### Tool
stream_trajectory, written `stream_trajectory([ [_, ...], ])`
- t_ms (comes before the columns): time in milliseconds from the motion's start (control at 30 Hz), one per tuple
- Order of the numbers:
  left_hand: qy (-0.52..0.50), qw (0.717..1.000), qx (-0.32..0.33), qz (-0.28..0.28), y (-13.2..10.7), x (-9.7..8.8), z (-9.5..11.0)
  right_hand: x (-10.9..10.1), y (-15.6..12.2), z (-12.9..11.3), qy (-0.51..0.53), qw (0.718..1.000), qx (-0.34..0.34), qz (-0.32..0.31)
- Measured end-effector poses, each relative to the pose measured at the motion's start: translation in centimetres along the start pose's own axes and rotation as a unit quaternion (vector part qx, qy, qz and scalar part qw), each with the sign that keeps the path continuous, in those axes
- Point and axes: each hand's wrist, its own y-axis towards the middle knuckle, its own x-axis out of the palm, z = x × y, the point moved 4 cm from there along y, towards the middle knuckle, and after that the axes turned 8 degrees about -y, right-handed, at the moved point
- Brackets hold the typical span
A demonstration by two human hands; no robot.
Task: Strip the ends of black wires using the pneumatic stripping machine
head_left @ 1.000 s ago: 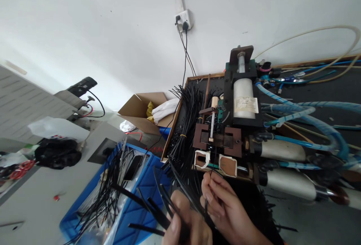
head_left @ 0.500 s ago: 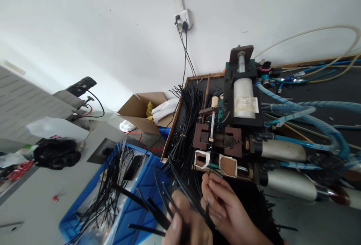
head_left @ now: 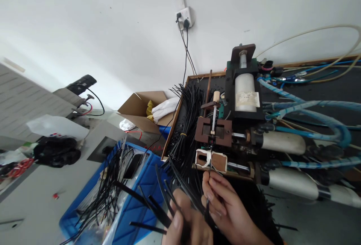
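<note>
My left hand (head_left: 187,220) is closed around a bunch of black cables (head_left: 153,209), whose ends fan out to the left. With thumb and fingertips my right hand (head_left: 222,203) pinches a single thin black cable, just in front of the machine. That cable runs up between two padded clamp blocks (head_left: 219,161), which are closed together on it. Above them, brown metal jaws (head_left: 200,134) have also come together around the cable's upper end. A thin vertical rod (head_left: 214,119) with a tan cap stands over the jaws. The cable's tip is hidden there.
Silver air cylinders (head_left: 284,142) with blue hoses (head_left: 307,104) lie at the right. A rubber-banded bundle of black cables (head_left: 187,124) rests in the wood-edged tray. A blue bin (head_left: 138,203) holding cables stands left, near an open cardboard box (head_left: 138,119).
The right brown jaw and the right padded block have slid left against their left counterparts, with piston rods now extended. Both hands keep nearly the same place and grip.
</note>
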Motion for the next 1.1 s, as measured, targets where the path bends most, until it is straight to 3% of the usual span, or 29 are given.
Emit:
stream_trajectory([
  [200,0.001,1.0,-0.021,-0.021,0.2,-0.3,0.2,-0.2,-0.3,0.0,-0.061,0.997,-0.038,0.032],
  [400,0.015,0.998,-0.055,-0.014,-0.4,-1.3,-0.1,-1.0,-1.2,-0.1,-0.238,0.969,-0.056,0.024],
  [467,0.018,0.998,-0.056,-0.004,-0.7,-1.6,-0.2,-0.9,-1.2,-0.5,-0.358,0.931,-0.074,-0.006],
  [567,0.019,0.998,-0.059,0.003,-1.4,-1.8,-0.6,-1.0,-0.5,-0.7,-0.587,0.803,-0.084,-0.067],
  [633,0.026,0.997,-0.068,0.023,-1.8,-2.1,-0.8,-1.8,0.3,-0.4,-0.687,0.721,-0.068,-0.057],
  [700,0.035,0.996,-0.071,0.045,-2.1,-2.6,-1.1,-2.7,0.8,-0.1,-0.721,0.689,-0.064,-0.014],
  [800,0.064,0.996,-0.045,0.036,-2.0,-3.3,-1.3,-3.0,0.5,-0.1,-0.699,0.708,-0.096,0.02],
  [967,0.115,0.993,-0.033,0.011,-1.8,-4.4,-1.5,-1.5,-2.2,-2.2,-0.533,0.824,-0.19,0.019],
  [1033,0.123,0.99,-0.067,0.026,-1.9,-4.9,-1.7,-0.4,-3.3,-3.3,-0.498,0.833,-0.237,-0.033],
  [1100,0.137,0.985,-0.098,0.036,-2.3,-5.3,-2.0,0.6,-4.1,-4.0,-0.493,0.82,-0.28,-0.08],
])
